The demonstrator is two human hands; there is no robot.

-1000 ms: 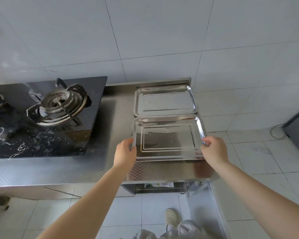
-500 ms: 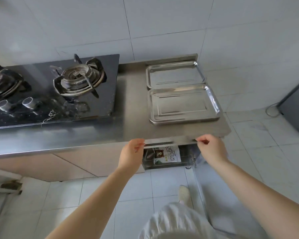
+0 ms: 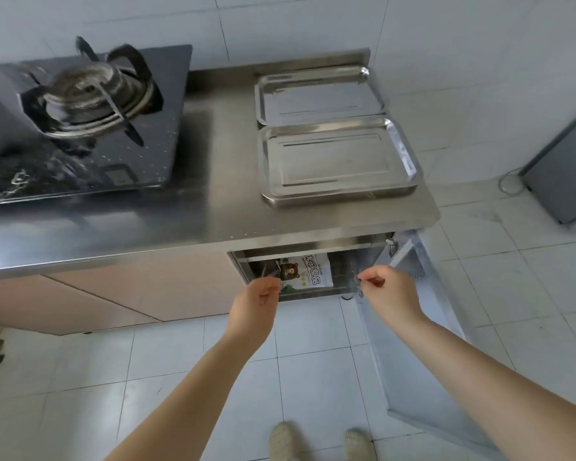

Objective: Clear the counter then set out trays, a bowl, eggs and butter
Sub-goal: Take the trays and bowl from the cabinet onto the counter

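Two steel trays lie side by side on the steel counter (image 3: pixel 213 207): the far tray (image 3: pixel 316 94) against the wall and the near tray (image 3: pixel 336 161) close to the counter's front edge. Both are empty. My left hand (image 3: pixel 256 307) and my right hand (image 3: pixel 389 291) hang below the counter's edge, in front of the open cabinet (image 3: pixel 313 274). Each hand's fingers are loosely curled and hold nothing. No bowl, eggs or butter are in view.
A printed food packet (image 3: pixel 308 271) lies on a wire shelf inside the cabinet. The cabinet door (image 3: pixel 423 344) stands swung open on the right. A black gas hob (image 3: pixel 80 121) fills the counter's left. A grey appliance (image 3: pixel 569 171) stands on the floor at the right.
Both hands let go of the near tray, which now rests on the counter, and dropped down to the open cabinet. My view has tilted downward and pulled back.
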